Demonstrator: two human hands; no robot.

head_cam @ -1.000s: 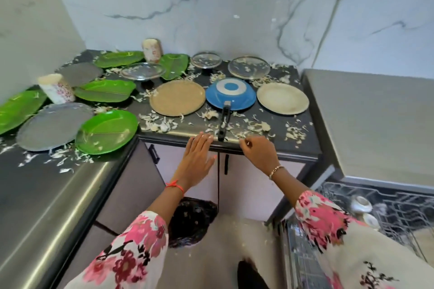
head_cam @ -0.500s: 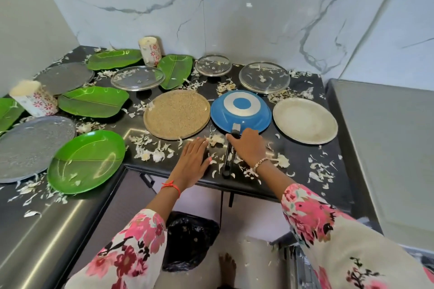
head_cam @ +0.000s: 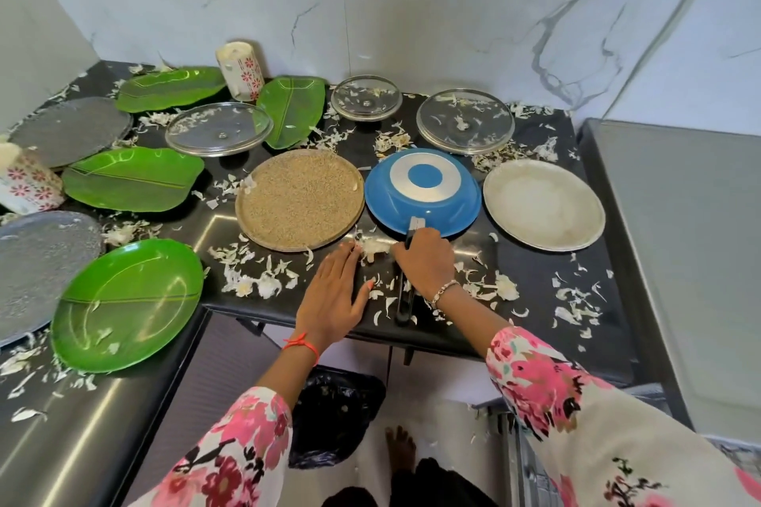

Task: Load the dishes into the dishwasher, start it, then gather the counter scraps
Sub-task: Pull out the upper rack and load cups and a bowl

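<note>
Your hands came in from the worktop [head_cam: 535, 263] edge, now flanking a scraps [head_cam: 375, 249] clump by the pan [head_cam: 424, 193] handle. L hand [head_cam: 333, 296] flat, open; R hand [head_cam: 426, 263] curled, can't tell if gripping. Plates [head_cam: 300, 198] still out, so gathering's started early.

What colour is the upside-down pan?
The pan is blue, with a silver ring on its base; head view.

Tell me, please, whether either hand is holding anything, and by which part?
The left hand rests flat, holding nothing. The right hand lies over the blue pan's handle, at its pan end; whether its fingers grip it cannot be told.
</note>
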